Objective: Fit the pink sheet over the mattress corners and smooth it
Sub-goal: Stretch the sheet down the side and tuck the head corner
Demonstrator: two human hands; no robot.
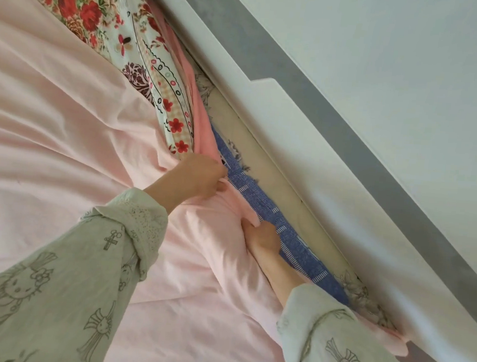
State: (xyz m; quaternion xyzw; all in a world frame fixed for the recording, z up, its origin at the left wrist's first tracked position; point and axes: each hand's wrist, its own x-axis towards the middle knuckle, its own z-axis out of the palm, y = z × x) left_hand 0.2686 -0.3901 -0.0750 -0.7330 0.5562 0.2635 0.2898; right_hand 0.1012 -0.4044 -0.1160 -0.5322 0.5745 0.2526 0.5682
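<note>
White bed frame (pixel 304 163) runs beside a pale wall (pixel 397 64) with grey band.

Sheet (pixel 64 127) spread over mattress, filling left and centre. Quilt (pixel 107 22) on sheet at upper left, against headboard (pixel 305 146). Headboard runs diagonally along right; wall (pixel 412 66) behind it. Patterned cloth strip (pixel 290 236) between sheet edge and headboard. Left hand (pixel 200 178) at sheet edge, right hand (pixel 264 237) just below it, fingers seemingly tucked under edge.
</note>
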